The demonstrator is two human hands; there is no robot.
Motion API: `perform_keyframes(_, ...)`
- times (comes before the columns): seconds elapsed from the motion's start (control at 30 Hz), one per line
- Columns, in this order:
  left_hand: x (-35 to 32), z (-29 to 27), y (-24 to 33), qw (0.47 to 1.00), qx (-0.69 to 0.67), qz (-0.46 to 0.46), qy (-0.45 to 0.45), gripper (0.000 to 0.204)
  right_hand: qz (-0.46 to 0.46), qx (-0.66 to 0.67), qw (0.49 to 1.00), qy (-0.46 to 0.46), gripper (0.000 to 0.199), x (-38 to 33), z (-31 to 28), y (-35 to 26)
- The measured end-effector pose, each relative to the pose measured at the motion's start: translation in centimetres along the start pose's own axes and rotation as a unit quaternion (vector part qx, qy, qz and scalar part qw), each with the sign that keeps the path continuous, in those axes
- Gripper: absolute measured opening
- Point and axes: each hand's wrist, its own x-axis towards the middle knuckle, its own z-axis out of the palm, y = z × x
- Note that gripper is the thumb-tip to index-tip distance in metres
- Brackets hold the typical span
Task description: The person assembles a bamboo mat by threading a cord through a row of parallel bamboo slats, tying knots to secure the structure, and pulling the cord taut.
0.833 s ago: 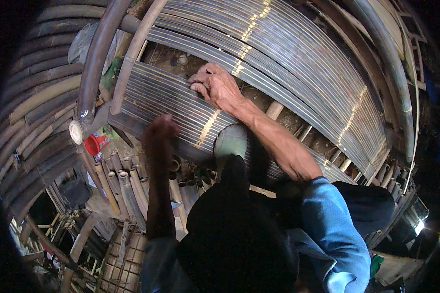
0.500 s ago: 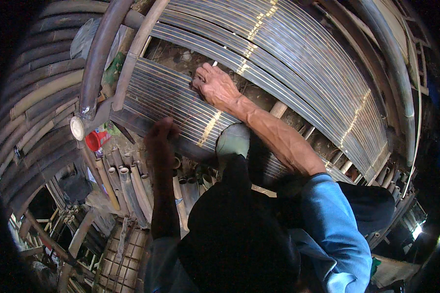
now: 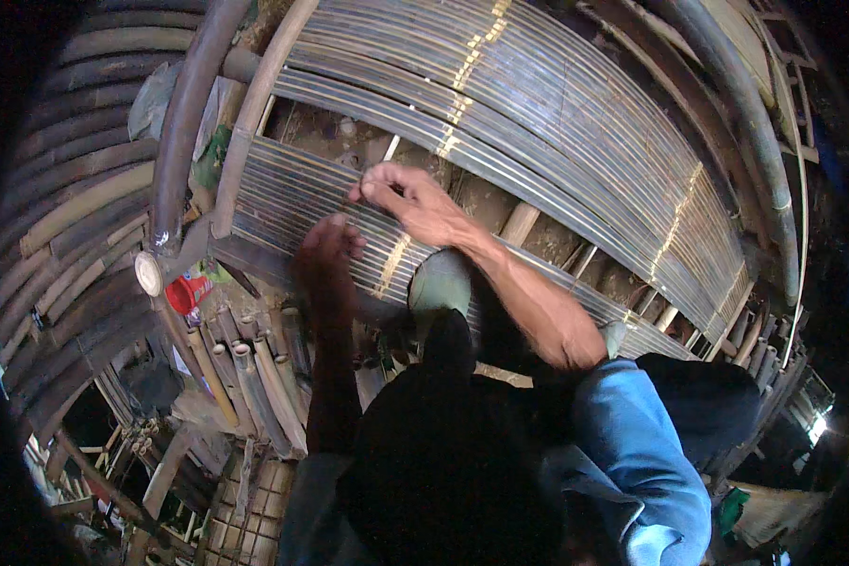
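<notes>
Dark bamboo slats, edged with pale lines, make up a near panel [image 3: 288, 184] over which both hands work. My right hand [image 3: 410, 200] is just above its far edge, close to a pale rod [image 3: 391, 148]; the thumb and fingers are closed in a pinch, and what they hold is too fine to make out. In shadow, my left hand [image 3: 332, 247] is bent over the panel's near part with fingers curled together. Anything inside that hand is hidden. A pale yellow lashing [image 3: 392, 262] crosses the slats just right of the hands.
Beyond a gap, a wider slatted panel [image 3: 557, 123] stretches to the right. Thick bamboo poles [image 3: 179, 132] frame the left side. A red container [image 3: 187, 292] sits by a pole end. Several cut bamboo tubes [image 3: 255, 377] stand below, left of my knees.
My right hand has drawn back from the gap toward me, turning its thumb side up. The left hand has moved up and right, so the hands are closer together. The view has shifted slightly.
</notes>
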Motion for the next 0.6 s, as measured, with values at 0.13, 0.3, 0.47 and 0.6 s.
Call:
perform_keyframes(0.13, 2.9, 3.5, 0.4, 0.967, 0.251, 0.009, -0.044, 0.023, 0.054, 0.249, 0.964, 0.081, 0.020, -1.5, -2.7, -1.6)
perform_keyframes(0.3, 4.5, 7.4, -4.5, 0.951, 0.238, 0.069, -0.183, 0.018, 0.012, 0.355, 0.926, 0.129, 0.016, -2.5, -6.5, -0.8)
perform_keyframes(0.47, 1.8, 5.3, -8.5, 0.904, 0.335, 0.099, -0.245, 0.010, 0.000, 0.537, 0.792, 0.291, 0.013, -3.8, -12.0, 0.7)
perform_keyframes(0.6, 0.5, 4.2, -9.1, 0.890, 0.398, 0.101, -0.198, 0.007, 0.015, 0.496, 0.783, 0.375, 0.018, -5.8, -15.3, 1.8)
